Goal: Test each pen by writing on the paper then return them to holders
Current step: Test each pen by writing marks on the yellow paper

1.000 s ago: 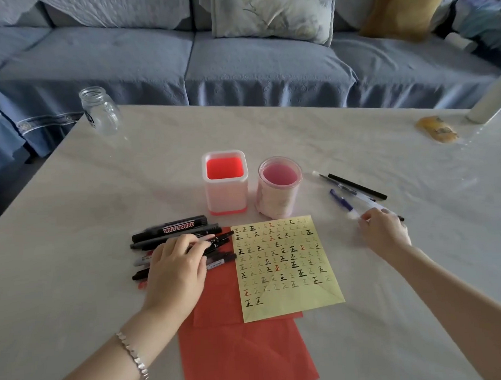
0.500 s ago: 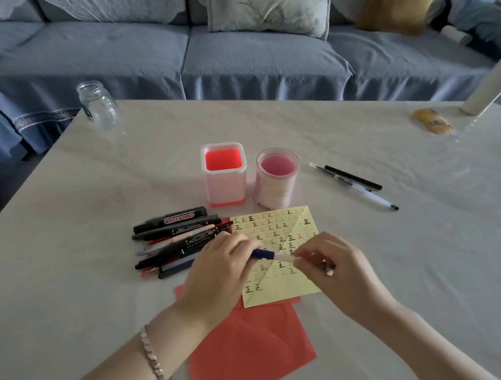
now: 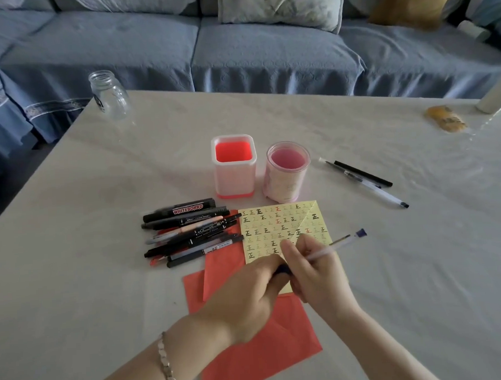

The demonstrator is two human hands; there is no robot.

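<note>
My right hand (image 3: 313, 269) grips a clear pen with a blue end (image 3: 336, 245) over the yellow paper (image 3: 277, 229), which is covered in written marks. My left hand (image 3: 248, 299) holds the pen's dark blue cap (image 3: 282, 270) close against the right hand. A pile of black markers and pens (image 3: 188, 231) lies left of the paper. Two holders stand behind the paper: a square white-and-red one (image 3: 234, 167) and a round pink one (image 3: 286, 172). Two more pens (image 3: 363, 179) lie to the right of the holders.
Red paper sheets (image 3: 259, 347) lie under the yellow one. A glass jar (image 3: 108, 94) stands at the table's far left corner. A yellow packet (image 3: 444, 118) and a white cylinder (image 3: 495, 96) sit far right. A blue sofa (image 3: 237, 46) runs behind the table.
The right hand picked the blue pen up from the right side and brought it over the paper. The left hand left the marker pile and pulled the cap off.
</note>
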